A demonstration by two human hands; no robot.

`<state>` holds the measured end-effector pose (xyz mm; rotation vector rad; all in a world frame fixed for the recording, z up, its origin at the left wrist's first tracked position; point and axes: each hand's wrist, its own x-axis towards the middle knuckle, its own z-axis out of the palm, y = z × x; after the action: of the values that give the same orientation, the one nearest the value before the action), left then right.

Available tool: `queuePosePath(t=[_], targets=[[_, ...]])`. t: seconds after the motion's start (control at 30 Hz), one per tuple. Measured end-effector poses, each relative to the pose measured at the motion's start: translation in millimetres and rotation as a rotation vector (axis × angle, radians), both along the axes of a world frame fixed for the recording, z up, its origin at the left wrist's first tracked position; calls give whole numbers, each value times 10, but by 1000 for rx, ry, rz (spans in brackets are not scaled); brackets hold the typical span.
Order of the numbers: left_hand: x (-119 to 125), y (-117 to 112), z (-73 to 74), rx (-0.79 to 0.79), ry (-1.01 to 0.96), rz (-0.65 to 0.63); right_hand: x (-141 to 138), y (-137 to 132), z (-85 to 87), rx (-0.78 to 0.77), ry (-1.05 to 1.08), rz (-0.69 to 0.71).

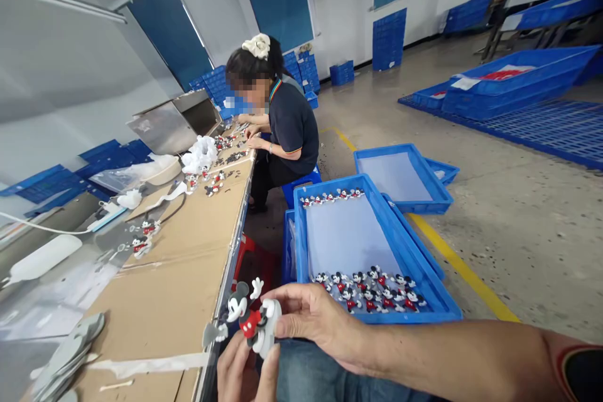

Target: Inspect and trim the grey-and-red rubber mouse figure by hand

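Close to me, over my lap, is a Mickey Mouse figurine (249, 321) in red shorts, tilted, with one white-gloved arm raised. My right hand (315, 317) pinches its pale grey-white base or foot part between thumb and fingers. From below, my left hand (247, 374) holds the same figurine, its thumb and fingers around the lower end. A small grey piece (215, 333) shows at the figurine's left side; whether it is attached I cannot tell. Beside my right forearm, a blue tray (379, 226) lined with white holds several similar figurines (370, 294) in rows.
A cardboard-covered table (188, 264) runs along my left, bearing grey flat pieces (70, 352), a cotton swab (117, 385) and two figurines (144, 239). A co-worker (292, 119) sits farther along it. More blue trays (405, 176) lie on the floor.
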<state>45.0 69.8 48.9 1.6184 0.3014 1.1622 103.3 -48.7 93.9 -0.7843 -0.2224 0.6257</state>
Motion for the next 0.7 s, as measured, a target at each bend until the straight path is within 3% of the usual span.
queuePosePath(t=[0.23,0.4,0.57,0.7], targets=[[51,-41,-38,-105,-143,-110,42,5,-54,26,27,22],[91,-55,-39,-299,-20,-139,73,19,-93,64,44,-36],[228,-126,76,-598,118,-182,109,26,-118,51,83,-182],[313,-174,138,-741,198,-199,130,16,-107,14,117,-252]])
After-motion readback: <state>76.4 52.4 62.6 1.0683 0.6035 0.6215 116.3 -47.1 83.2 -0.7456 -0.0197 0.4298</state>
